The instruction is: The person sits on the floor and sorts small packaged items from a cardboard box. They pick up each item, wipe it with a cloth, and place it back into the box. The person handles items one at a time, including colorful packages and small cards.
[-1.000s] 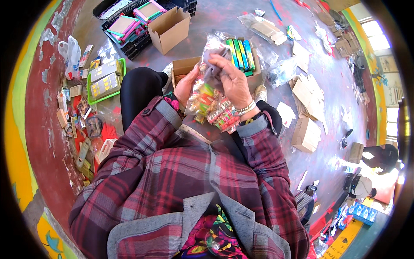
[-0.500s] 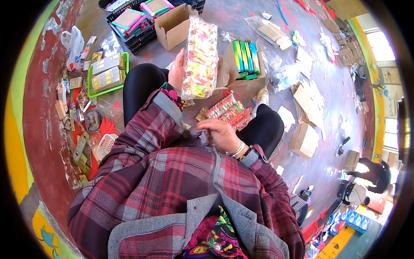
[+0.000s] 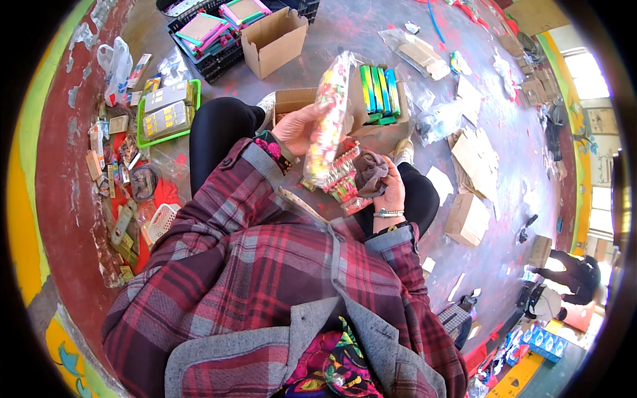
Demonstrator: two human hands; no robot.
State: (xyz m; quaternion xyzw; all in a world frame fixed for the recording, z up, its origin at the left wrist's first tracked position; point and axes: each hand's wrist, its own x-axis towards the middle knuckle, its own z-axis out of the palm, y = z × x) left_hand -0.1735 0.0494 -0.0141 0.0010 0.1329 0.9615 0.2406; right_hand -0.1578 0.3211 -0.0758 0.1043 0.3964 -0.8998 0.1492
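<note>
My left hand (image 3: 296,131) grips a long clear plastic pack (image 3: 326,126) filled with small red, yellow, green and white pieces. The pack is tilted, its narrow side toward me. In my right hand (image 3: 391,194) is a crumpled grey-brown cloth (image 3: 370,172), close to the pack but apart from it. Similar colourful packs (image 3: 342,178) lie between my legs, partly covered by the held pack and the cloth. Just beyond my left hand stands an open cardboard box (image 3: 290,99). Beside it, another box holds several green, yellow and blue packets (image 3: 379,89).
An empty-looking carton (image 3: 273,43) stands by a black crate (image 3: 209,63) of coloured frames. A green basket (image 3: 170,113) is at my left, near small clutter along the wall. Flattened cardboard (image 3: 474,159) and a closed box (image 3: 468,219) lie at right. A person (image 3: 574,275) is far right.
The pack has turned from broad face to narrow side and come lower, to the right. My right hand has moved right and forward with the cloth. The box behind now shows.
</note>
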